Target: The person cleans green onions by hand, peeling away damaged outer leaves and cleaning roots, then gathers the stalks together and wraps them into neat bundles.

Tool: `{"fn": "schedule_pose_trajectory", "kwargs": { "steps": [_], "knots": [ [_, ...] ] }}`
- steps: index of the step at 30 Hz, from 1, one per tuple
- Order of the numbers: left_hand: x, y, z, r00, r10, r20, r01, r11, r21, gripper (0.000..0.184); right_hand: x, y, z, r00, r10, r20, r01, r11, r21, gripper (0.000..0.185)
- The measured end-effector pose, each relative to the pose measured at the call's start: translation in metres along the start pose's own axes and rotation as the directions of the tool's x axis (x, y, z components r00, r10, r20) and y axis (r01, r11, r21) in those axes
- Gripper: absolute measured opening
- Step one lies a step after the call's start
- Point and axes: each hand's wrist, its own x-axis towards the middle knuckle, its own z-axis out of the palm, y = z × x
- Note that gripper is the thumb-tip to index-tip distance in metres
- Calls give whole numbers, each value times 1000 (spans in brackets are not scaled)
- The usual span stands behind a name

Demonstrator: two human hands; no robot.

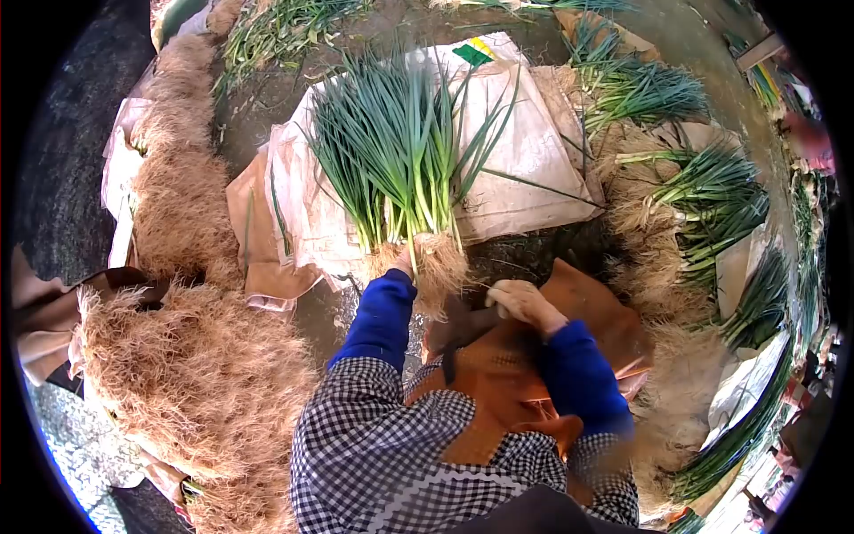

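Nearest, a person in a black-and-white checked garment [356,436] with blue cuffs [583,374] wears an orange-brown apron [498,405]. Just beyond the apron on the right, the right hand [525,303] hangs back upward, apart from the bunch, its fingers loosely bent and pointing left; the palm is hidden, so whether it has hold of anything I cannot tell. Left of it and slightly farther, the left hand [405,260] touches the root end of a bunch of green onions [400,169]; the roots cover its fingers, so how tightly it is closed I cannot tell. That bunch is in the middle of the scene, its shaggy tan roots near and its green leaves fanning far over pale sacks [534,169]. On the near left, a broad root heap [205,392] spreads out, with a narrower root row [178,169] beyond it. Along the right, other bunches [712,200] lie with roots inward and leaves outward. The farthest sack edge bears a green and yellow mark [474,52]; past it, on the far left, loose greens [276,36] lie on wet-looking ground [391,22].
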Motion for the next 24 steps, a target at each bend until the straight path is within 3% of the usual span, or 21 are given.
{"fn": "schedule_pose_trajectory", "kwargs": {
  "steps": [1, 2, 3, 4, 5, 6, 7, 9, 10, 11, 13, 14, 15, 17, 18, 19, 20, 21, 22, 23, 24],
  "knots": [
    [10, 6, 2, 998, -64, 23, 65, 997, -51, 39, -11, -3, -9, 1000, 2, 1, -2, 1000, 1, 19],
    [17, 11, 5, 990, -134, 49, 139, 985, -104, 39, -23, -11, -17, 957, 280, -69, -259, 940, 223, 18],
    [24, 16, 9, 977, -196, 79, 206, 967, -152, 39, -29, -15, -23, 838, 541, -74, -458, 770, 444, 17],
    [30, 21, 12, 967, -238, 94, 251, 953, -172, 39, -31, -17, -29, 836, 544, -71, -461, 768, 444, 17],
    [34, 30, 13, 953, -285, 104, 300, 936, -185, 39, -30, -20, -32, 804, 580, -132, -410, 702, 583, 17],
    [18, 23, 25, 989, -151, 7, 151, 988, -16, 31, -32, -21, -34, 761, 624, -178, -342, 619, 707, 16],
    [2, 16, 38, 996, -12, -91, 29, 983, 180, 23, -35, -23, -36, 757, 632, -165, -355, 610, 709, 16],
    [-36, 8, 85, 971, -141, -192, 171, 974, 151, 19, -37, -28, -40, 719, 651, -242, -341, 634, 694, 17],
    [-23, 21, 68, 972, 0, -236, 97, 910, 403, 21, -45, -25, -41, 728, 632, -265, -322, 656, 682, 16],
    [-10, 30, 50, 971, 1, -239, 99, 909, 405, 21, -50, -23, -45, 728, 633, -264, -320, 654, 686, 16],
    [-4, 42, 30, 986, 159, -46, -71, 659, 749, 25, -62, -27, -49, 671, 665, -329, -297, 647, 702, 18],
    [9, 53, 4, 983, 178, -35, -105, 715, 691, 29, -68, -29, -54, 668, 655, -353, -269, 655, 707, 20],
    [8, 64, -12, 946, 303, -114, -133, 685, 717, 35, -74, -30, -57, 669, 657, -348, -271, 651, 709, 20],
    [-15, 57, 3, 710, 702, -55, -430, 494, 756, 44, -84, -31, -60, 556, 715, -424, -262, 635, 727, 22],
    [-30, 35, 23, 510, 850, 133, -488, 159, 858, 58, -88, -30, -61, 533, 713, -456, -236, 642, 729, 24],
    [-52, 28, 37, 596, 790, 142, -208, -19, 978, 66, -90, -33, -60, 537, 713, -452, -236, 641, 731, 24],
    [-60, 17, 53, 638, 752, 165, 48, -253, 966, 64, -94, -33, -60, 530, 704, -473, -213, 650, 729, 24],
    [-60, 8, 62, 685, 709, 168, 282, -470, 836, 62, -96, -33, -60, 520, 695, -496, -189, 660, 727, 25],
    [-46, 9, 50, 714, 672, 196, 337, -575, 746, 52, -99, -35, -61, 517, 707, -482, -213, 652, 728, 24],
    [-41, 10, 50, 721, 663, 202, 333, -587, 738, 43, -102, -38, -61, 514, 704, -489, -210, 656, 725, 24],
    [-36, 16, 54, 714, 686, 136, 292, -469, 833, 40, -107, -42, -62, 519, 690, -505, -224, 680, 699, 24]
  ]
}}
